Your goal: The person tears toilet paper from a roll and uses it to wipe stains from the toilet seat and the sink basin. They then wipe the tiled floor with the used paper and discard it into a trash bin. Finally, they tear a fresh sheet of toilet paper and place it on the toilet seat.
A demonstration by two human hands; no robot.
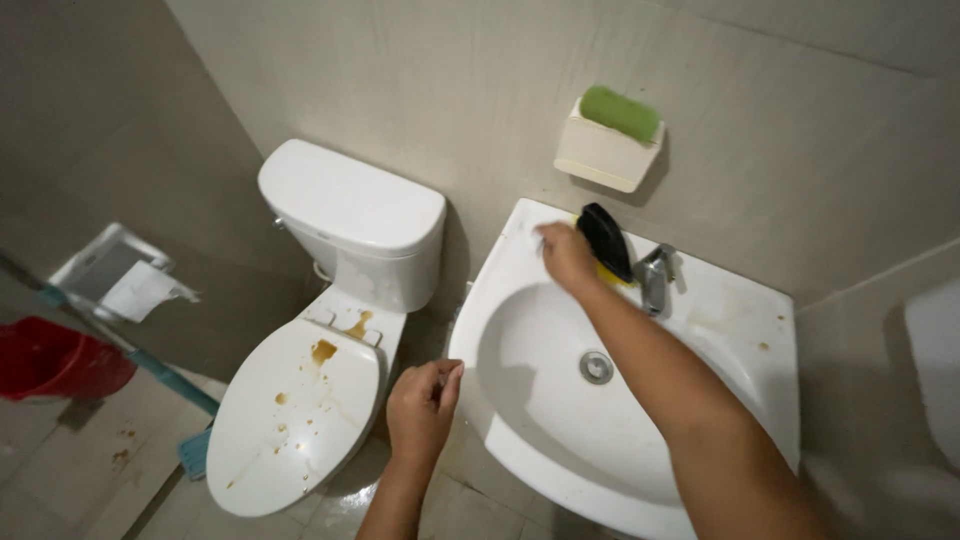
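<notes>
My right hand (567, 255) reaches over the white sink (520, 300) and grips a black scrub brush with a yellow underside (605, 242), pressed on the sink's back ledge just left of the chrome tap (655, 278). My left hand (424, 403) hangs in front of the sink's left edge, fingers curled closed, with nothing visible in it. The sink's round drain (596, 367) lies in the middle of the basin.
A white toilet (350, 215) with brown stains on its closed lid (295, 410) stands left of the sink. A wall soap dish holds a green bar (620, 112). A paper holder (125, 275) and red bucket (55, 358) are at far left.
</notes>
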